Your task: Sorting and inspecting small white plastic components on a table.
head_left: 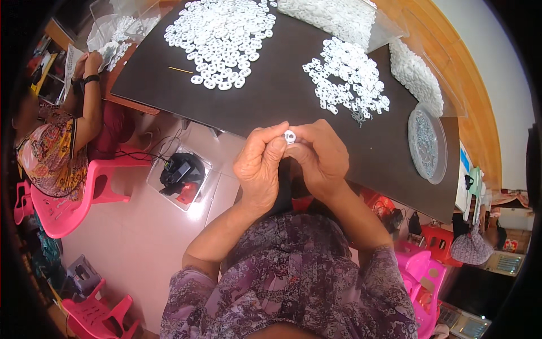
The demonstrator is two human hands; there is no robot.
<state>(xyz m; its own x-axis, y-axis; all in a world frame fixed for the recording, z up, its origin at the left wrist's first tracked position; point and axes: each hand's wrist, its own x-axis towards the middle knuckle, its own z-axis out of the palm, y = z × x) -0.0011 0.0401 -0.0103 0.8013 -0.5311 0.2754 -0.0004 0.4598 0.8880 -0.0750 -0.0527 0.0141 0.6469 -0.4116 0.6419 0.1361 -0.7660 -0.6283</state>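
Note:
My left hand [261,164] and my right hand [319,155] meet in front of my chest at the near edge of a dark table [271,107]. Together their fingertips pinch one small white plastic ring part [289,136]. A large heap of the same white ring parts [220,34] lies on the table's far left. A smaller heap of white parts [347,76] lies just beyond my right hand.
A round clear lid with small metal pieces [427,144] rests at the table's right. Clear bags of white parts [415,73] lie at the far right. Another person [53,135] sits on a pink chair [62,209] at left. A black device in a clear box [180,175] stands on the floor.

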